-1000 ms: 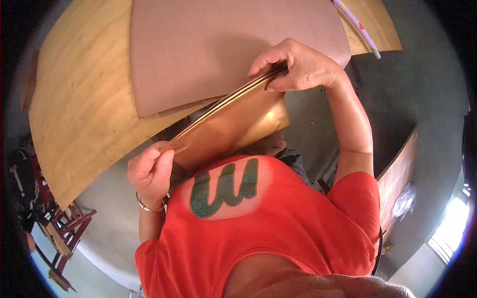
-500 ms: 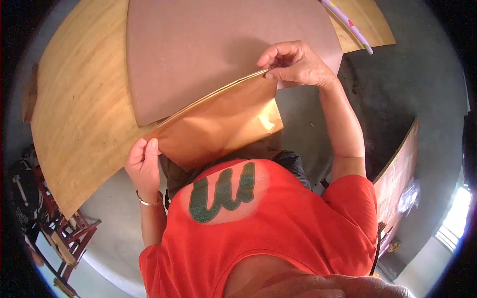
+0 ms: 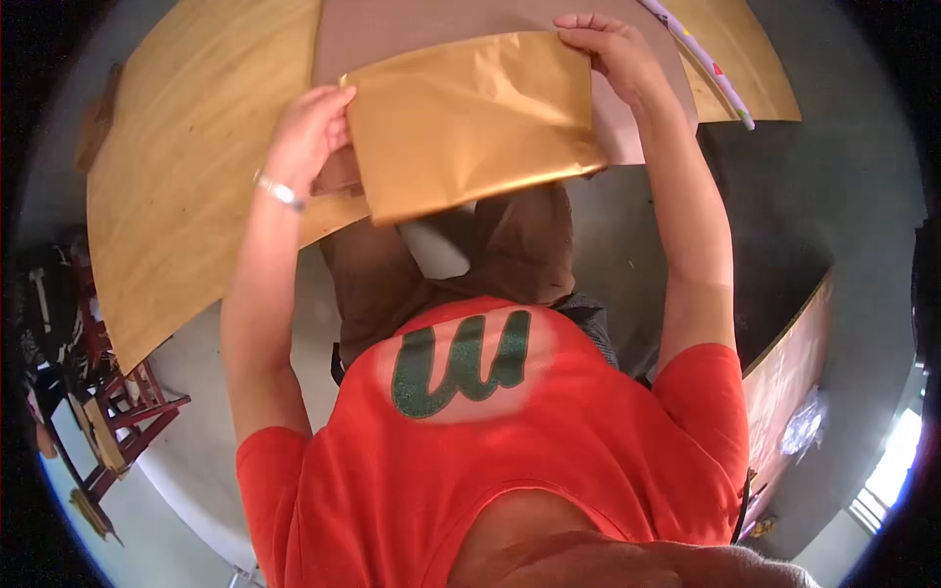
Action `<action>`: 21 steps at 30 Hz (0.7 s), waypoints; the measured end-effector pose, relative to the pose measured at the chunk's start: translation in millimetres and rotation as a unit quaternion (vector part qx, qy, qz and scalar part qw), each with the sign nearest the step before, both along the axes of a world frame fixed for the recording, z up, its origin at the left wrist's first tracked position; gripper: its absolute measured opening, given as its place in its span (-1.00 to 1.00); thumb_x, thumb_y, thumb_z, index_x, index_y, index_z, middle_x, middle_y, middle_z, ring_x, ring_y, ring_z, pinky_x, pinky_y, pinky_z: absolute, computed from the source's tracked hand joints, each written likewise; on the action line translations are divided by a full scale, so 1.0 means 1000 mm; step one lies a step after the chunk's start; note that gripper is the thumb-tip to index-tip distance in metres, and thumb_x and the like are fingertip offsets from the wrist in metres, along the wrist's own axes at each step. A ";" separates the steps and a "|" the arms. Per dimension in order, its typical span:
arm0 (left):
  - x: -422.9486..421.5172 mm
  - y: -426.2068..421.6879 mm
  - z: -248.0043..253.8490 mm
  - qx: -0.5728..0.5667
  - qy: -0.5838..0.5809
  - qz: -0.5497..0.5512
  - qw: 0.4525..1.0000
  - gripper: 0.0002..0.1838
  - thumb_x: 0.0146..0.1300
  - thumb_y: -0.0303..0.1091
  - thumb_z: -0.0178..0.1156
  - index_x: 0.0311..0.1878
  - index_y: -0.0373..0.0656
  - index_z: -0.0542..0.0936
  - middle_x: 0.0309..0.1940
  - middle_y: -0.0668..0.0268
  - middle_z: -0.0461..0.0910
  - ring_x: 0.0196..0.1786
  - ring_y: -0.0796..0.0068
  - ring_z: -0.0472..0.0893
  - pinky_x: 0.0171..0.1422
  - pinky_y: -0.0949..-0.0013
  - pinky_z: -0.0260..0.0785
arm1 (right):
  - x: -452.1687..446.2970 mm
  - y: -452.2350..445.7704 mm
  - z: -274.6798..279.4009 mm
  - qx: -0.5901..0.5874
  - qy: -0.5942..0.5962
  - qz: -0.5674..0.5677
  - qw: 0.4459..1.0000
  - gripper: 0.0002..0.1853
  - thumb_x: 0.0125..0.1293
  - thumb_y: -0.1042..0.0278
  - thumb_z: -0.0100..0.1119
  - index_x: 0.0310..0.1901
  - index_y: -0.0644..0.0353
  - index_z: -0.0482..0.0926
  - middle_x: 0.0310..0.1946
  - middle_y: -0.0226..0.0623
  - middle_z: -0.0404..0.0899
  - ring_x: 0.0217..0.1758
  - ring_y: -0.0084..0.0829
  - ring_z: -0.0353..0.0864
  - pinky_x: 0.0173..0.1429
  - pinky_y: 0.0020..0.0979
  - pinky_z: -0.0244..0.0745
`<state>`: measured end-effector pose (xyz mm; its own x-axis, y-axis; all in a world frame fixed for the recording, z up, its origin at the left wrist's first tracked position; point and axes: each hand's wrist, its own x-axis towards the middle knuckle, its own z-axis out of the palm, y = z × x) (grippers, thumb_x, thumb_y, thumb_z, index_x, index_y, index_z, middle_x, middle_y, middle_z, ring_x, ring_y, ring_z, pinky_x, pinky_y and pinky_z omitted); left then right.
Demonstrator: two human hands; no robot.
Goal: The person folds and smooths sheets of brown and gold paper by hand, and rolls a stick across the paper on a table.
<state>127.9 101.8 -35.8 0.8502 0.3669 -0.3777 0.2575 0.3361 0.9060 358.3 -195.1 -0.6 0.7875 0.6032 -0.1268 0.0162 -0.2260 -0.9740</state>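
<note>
A sheet of gold paper [image 3: 470, 122], seemingly folded, is held up by its two upper corners. My left hand [image 3: 319, 122] pinches the left corner between thumb and fingers. At the right corner my right hand [image 3: 606, 49] grips the edge, its other fingers extended past it. The gold sheet hangs over the front part of a brownish-pink board [image 3: 412, 24], and its lower edge reaches above my lap. Some creases cross its shiny surface. What lies directly behind the sheet is hidden.
The board rests on a light wooden tabletop [image 3: 186, 167]. A lilac patterned roll [image 3: 706, 64] lies at the upper right. Dark red wooden furniture [image 3: 147, 412] stands on the floor at left. A panel [image 3: 794, 363] with crumpled clear plastic [image 3: 804, 423] leans at right.
Both hands have moved up and away from my body with the gold paper. The sheet now shows its broad face over the board, where before it hung down near my lap.
</note>
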 end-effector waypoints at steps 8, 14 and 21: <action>0.079 0.005 0.030 0.224 0.042 -0.007 0.974 -0.72 0.22 -0.22 0.28 -0.10 -0.17 0.58 -0.33 0.42 0.62 -0.34 0.61 0.58 -0.23 0.50 0.43 | 0.050 0.025 -0.019 -0.111 -0.180 -0.135 0.968 -0.69 0.11 0.32 0.23 -0.11 0.23 0.69 -0.33 -0.28 0.70 -0.25 -0.49 0.65 -0.08 -0.44 0.53; 0.114 0.013 0.031 0.267 0.055 -0.036 0.961 -0.78 0.20 -0.21 0.27 -0.23 -0.16 0.63 -0.42 0.46 0.60 -0.39 0.65 0.52 -0.26 0.53 0.39 | 0.071 0.027 -0.037 -0.170 -0.242 -0.175 0.939 -0.68 0.13 0.22 0.17 -0.11 0.14 0.70 -0.24 -0.13 0.71 -0.14 -0.30 0.69 0.00 -0.35 0.51; 0.122 0.013 0.010 0.562 0.069 -0.069 0.821 -0.72 0.22 -0.16 0.21 -0.28 -0.22 0.63 -0.44 0.29 0.65 -0.38 0.42 0.59 -0.24 0.32 0.43 | 0.046 0.035 -0.033 -0.249 -0.354 -0.172 0.885 -0.65 0.18 0.20 0.12 -0.01 0.03 0.64 -0.15 -0.09 0.67 -0.04 -0.13 0.65 0.09 -0.21 0.50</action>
<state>250.0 114.9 -25.9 0.8908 0.4528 0.0372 0.3491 -0.7345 0.5819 403.9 -160.4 -33.5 0.9019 0.3198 0.2903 0.4296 -0.7344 -0.5255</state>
